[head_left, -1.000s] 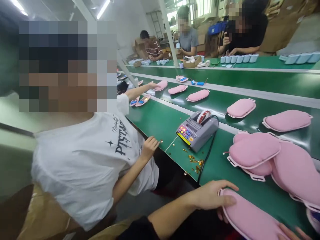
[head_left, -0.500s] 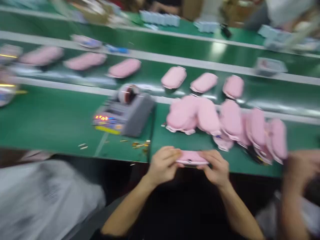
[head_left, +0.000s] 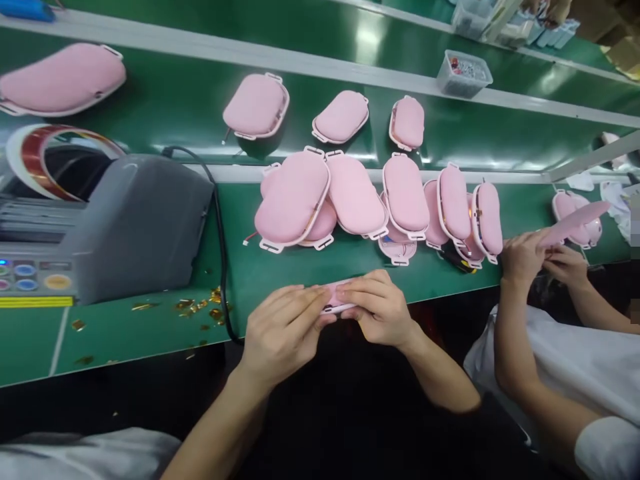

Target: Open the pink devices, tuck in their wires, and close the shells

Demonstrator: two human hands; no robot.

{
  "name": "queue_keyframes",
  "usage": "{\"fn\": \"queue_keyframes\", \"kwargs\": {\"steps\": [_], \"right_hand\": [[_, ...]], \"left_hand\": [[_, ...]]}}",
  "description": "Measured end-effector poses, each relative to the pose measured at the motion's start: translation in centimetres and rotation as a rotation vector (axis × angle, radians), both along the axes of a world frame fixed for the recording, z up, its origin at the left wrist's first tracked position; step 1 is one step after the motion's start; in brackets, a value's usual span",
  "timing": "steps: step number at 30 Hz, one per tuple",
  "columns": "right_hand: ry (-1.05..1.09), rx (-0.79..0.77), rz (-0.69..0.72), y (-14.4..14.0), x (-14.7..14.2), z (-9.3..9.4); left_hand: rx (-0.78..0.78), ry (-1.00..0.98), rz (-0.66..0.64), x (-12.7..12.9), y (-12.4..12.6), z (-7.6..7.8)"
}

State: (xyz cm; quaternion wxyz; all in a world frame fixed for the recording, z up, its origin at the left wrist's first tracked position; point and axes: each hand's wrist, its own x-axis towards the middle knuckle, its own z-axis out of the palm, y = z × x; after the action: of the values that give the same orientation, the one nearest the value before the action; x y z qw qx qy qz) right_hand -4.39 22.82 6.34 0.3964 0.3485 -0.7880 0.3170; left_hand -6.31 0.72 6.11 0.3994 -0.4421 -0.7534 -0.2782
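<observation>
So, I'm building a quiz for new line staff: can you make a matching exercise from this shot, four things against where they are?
Things:
1. pink pad held in both hands
2. grey tape dispenser
3. clear plastic tub
4. gold scraps

Places:
A. far strip, upper right
B. at the near table edge, between left hand and right hand
C. left on the near table
D. scattered by the black cable

Pairs: 1-B, 2-C, 3-A, 4-D

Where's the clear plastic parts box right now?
In the head view, the clear plastic box sits top right on the far green belt, beyond the pink pads.
</observation>
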Motion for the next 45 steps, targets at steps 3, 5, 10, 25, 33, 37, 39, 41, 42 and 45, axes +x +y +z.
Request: {"fn": "queue_keyframes", "kwargs": {"steps": [3,5,10,25,33,37,39,41,42,45], "right_hand": [[0.016,0.005,0.001,0.2,-0.2,0.1],[0.022,0.067,0.043,1.0,-0.4,0.4],[-0.083,0.054,0.102,3.3,-0.7,0.0],[-0.027,-0.114,0.104,2.8,-0.8,-2.1],[-0.01,-0.327,0.146,0.7,3.2,-3.2],[-0.016,-0.365,0.194,0.1,4.4,-3.8],[-0.019,-0.406,0.233,0.1,4.4,-3.9],[-0.026,-0.439,0.29,0.3,4.4,-3.8],[-0.056,-0.443,0.31,0.6,4.4,-3.6],[-0.285,-0.332,0.257,1.8,4.6,-2.7]], "left_hand": [[0.023,0.044,0.01,-0.1,0.1,-0.4],[0.002,0.05,0.0,-0.3,-0.2,-0.2],[-0.133,-0.01,-0.009,-0.2,-1.0,0.7],[-0.169,-0.061,0.02,0.6,-0.7,0.4],[0.887,-0.753,-0.136,4.5,2.6,-5.0],[0.969,-0.865,-0.211,4.5,3.7,-6.5],[0.985,-0.951,-0.262,4.3,3.8,-6.5],[0.988,-1.054,-0.332,4.3,3.9,-6.2],[0.988,-1.078,-0.37,4.4,3.9,-6.0],[0.988,-0.993,-0.393,4.8,4.0,-5.2]]}}
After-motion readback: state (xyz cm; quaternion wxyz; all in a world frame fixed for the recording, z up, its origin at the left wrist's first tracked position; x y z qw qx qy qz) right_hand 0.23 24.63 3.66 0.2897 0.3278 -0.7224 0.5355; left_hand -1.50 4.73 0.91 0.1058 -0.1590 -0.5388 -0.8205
